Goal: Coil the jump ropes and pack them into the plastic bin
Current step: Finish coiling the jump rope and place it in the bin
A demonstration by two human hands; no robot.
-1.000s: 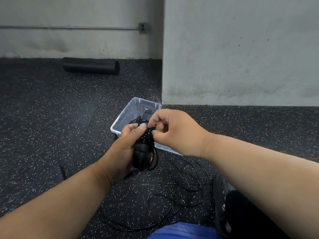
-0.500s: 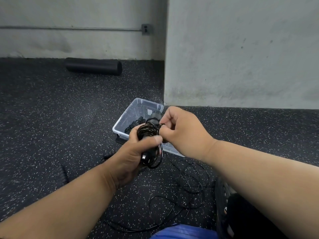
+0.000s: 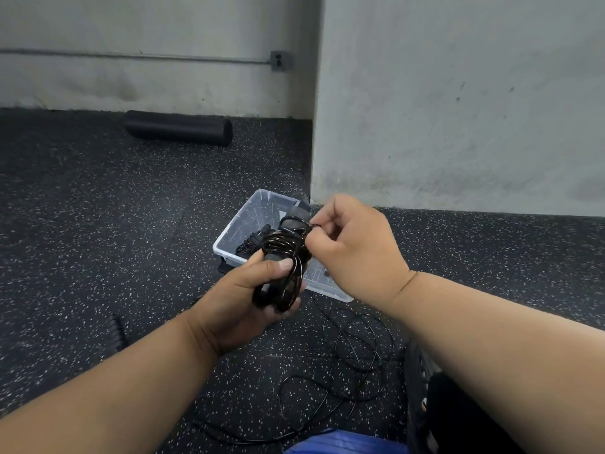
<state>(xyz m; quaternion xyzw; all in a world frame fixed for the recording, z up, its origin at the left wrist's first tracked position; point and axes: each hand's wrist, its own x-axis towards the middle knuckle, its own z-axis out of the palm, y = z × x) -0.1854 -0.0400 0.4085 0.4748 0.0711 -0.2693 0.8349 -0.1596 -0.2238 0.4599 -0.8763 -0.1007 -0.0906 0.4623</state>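
Centrally, left hand (image 3: 242, 303) grips the coiled jump rope (image 3: 284, 257) by its lower end, thumb across. Right hand (image 3: 353, 247) pinches the cord at the bundle's upper right. Plastic bin (image 3: 235, 224) sits just behind, on the floor.

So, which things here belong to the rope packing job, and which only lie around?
Job:
left hand
right hand
coiled rope
loose rope on the floor
plastic bin

Lying about:
black roller
wall socket
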